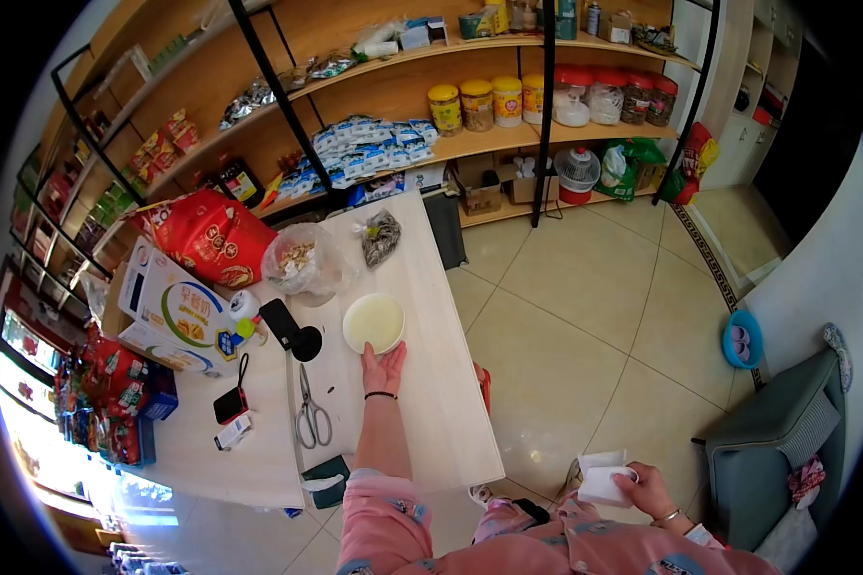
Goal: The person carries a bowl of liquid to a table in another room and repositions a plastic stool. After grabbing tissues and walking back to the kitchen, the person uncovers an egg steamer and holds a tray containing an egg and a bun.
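A round pale bowl (375, 319) with a light yellowish inside is at the table's right half. My left hand (384, 372) is at its near edge, palm up, with the fingers at and partly under the rim. Over the floor to the right, my right hand (650, 492) grips a white paper roll (604, 483), from which a loose sheet sticks up. Grey-handled scissors (313, 420) lie left of my left forearm. Beyond the bowl are a clear plastic bag (302, 261) with pale pieces inside and a small bag of dark dried stuff (381, 238).
On the pale table (451, 422) are a black phone (279, 324), a red-and-black pouch (230, 404), a white carton (177, 307) and a big red bag (211, 238). Shelves with yellow-lidded jars (477, 103) stand behind. A grey-green armchair (772, 450) is at right.
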Tool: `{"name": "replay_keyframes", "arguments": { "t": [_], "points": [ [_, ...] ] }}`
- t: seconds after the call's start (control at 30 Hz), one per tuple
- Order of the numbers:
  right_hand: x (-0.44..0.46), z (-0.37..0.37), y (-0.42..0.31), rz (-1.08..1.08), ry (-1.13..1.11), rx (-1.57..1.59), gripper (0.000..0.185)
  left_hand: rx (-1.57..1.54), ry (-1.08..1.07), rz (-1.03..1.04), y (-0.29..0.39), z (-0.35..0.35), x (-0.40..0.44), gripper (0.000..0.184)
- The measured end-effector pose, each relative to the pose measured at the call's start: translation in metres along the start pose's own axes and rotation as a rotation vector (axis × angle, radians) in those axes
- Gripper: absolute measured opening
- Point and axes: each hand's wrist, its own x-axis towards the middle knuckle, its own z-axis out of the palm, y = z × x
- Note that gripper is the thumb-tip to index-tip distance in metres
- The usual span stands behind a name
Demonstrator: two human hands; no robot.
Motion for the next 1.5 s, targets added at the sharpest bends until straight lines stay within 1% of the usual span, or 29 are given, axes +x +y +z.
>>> {"name": "replay_keyframes", "arguments": {
  "t": [0.17, 0.37, 0.47, 0.5, 0.57, 0.6, 0.63, 0.67, 0.7, 0.73, 0.77, 0.8, 0.83, 0.9, 0.93, 1.0, 1.03, 1.1, 1.13, 1.17, 1.23, 1.27, 1.3, 1.33, 1.37, 1.4, 1.43, 1.47, 1.5],
  "points": [
    [0.010, -0.011, 0.001, -0.052, -0.019, -0.006, 0.026, -0.024, 0.041, -0.011, -0.007, -0.016, -0.030, 0.053],
    [0.027, -0.034, 0.027, -0.032, -0.044, 0.014, 0.026, 0.000, 0.046, -0.004, -0.020, -0.040, -0.062, 0.065],
    [0.039, -0.058, 0.053, -0.086, -0.052, -0.034, 0.024, -0.068, 0.056, -0.032, -0.027, -0.046, -0.077, 0.071],
    [0.043, -0.068, 0.060, -0.090, -0.052, -0.030, 0.024, -0.079, 0.113, 0.000, -0.030, -0.041, -0.087, 0.074],
    [0.051, -0.092, 0.074, -0.290, 0.040, -0.090, 0.022, -0.091, 0.162, 0.035, -0.040, -0.014, -0.110, 0.076],
    [0.056, -0.106, 0.078, -0.297, 0.041, -0.088, 0.022, -0.068, 0.347, 0.156, -0.046, 0.004, -0.127, 0.069],
    [0.061, -0.121, 0.081, -0.406, 0.116, -0.119, 0.020, -0.049, 0.533, 0.278, -0.055, 0.017, -0.136, 0.063],
    [0.066, -0.136, 0.082, -0.514, 0.189, -0.149, 0.020, -0.056, 0.533, 0.286, -0.067, 0.010, -0.133, 0.063],
    [0.071, -0.152, 0.083, -0.524, 0.183, -0.149, 0.020, 0.062, 0.510, 0.245, -0.082, -0.010, -0.126, 0.054],
    [0.079, -0.166, 0.081, -0.518, 0.192, -0.186, 0.020, 0.179, 0.486, 0.206, -0.093, 0.000, -0.132, 0.045],
    [0.089, -0.177, 0.081, -0.511, 0.204, -0.221, 0.020, 0.429, 0.477, 0.158, -0.111, 0.015, -0.133, 0.027],
    [0.100, -0.185, 0.085, -0.368, 0.141, -0.221, 0.021, 0.624, 0.402, 0.219, -0.131, 0.031, -0.131, 0.028],
    [0.111, -0.191, 0.079, -0.371, 0.134, -0.216, 0.021, 0.821, 0.325, 0.277, -0.147, 0.045, -0.128, 0.029],
    [0.140, -0.197, 0.056, -0.526, 0.059, -0.265, 0.023, 1.031, 0.168, 0.370, -0.162, 0.064, -0.097, 0.032],
    [0.157, -0.195, 0.046, -0.533, 0.058, -0.260, 0.023, 1.032, 0.170, 0.379, -0.161, 0.081, -0.080, 0.032],
    [0.192, -0.188, 0.024, -0.822, 0.008, -0.374, 0.023, 1.594, 0.032, 0.718, -0.157, 0.116, -0.037, 0.037],
    [0.206, -0.183, 0.014, -0.829, 0.011, -0.377, 0.023, 1.587, 0.032, 0.726, -0.152, 0.131, -0.011, 0.037],
    [0.231, -0.171, -0.009, -0.657, -0.071, -0.516, 0.023, 1.799, -0.018, 1.065, -0.135, 0.151, 0.048, 0.041],
    [0.242, -0.168, -0.024, -0.526, -0.136, -0.481, 0.027, 1.792, -0.030, 1.059, -0.126, 0.150, 0.079, 0.041],
    [0.262, -0.166, -0.030, -0.511, -0.119, -0.486, 0.027, 1.809, 0.012, 1.040, -0.113, 0.151, 0.116, 0.042],
    [0.292, -0.165, -0.031, -0.365, -0.147, -0.376, 0.028, 1.881, 0.078, 0.951, -0.089, 0.146, 0.191, 0.049],
    [0.307, -0.171, -0.037, -0.337, -0.183, -0.334, 0.029, 1.963, 0.165, 0.863, -0.073, 0.143, 0.216, 0.056],
    [0.319, -0.176, -0.046, -0.280, -0.142, -0.324, 0.029, 2.087, 0.312, 0.898, -0.062, 0.156, 0.220, 0.059],
    [0.332, -0.181, -0.060, -0.213, -0.141, -0.111, 0.028, 2.051, 0.335, 0.731, -0.039, 0.148, 0.246, 0.062],
    [0.343, -0.189, -0.076, -0.155, -0.133, 0.101, 0.027, 2.106, 0.376, 0.749, -0.025, 0.149, 0.261, 0.065],
    [0.353, -0.200, -0.097, -0.183, -0.057, 0.115, 0.025, 2.124, 0.413, 0.795, -0.015, 0.147, 0.270, 0.067],
    [0.369, -0.215, -0.123, -0.199, 0.005, 0.125, 0.024, 2.107, 0.470, 0.705, -0.015, 0.162, 0.275, 0.069],
    [0.370, -0.219, -0.150, -0.077, 0.040, 0.254, 0.024, 2.142, 0.637, 0.526, -0.010, 0.150, 0.293, 0.068],
    [0.381, -0.232, -0.173, 0.057, 0.058, 0.393, 0.026, 2.086, 0.670, 0.518, -0.041, 0.217, 0.253, 0.061]
  ]
}}
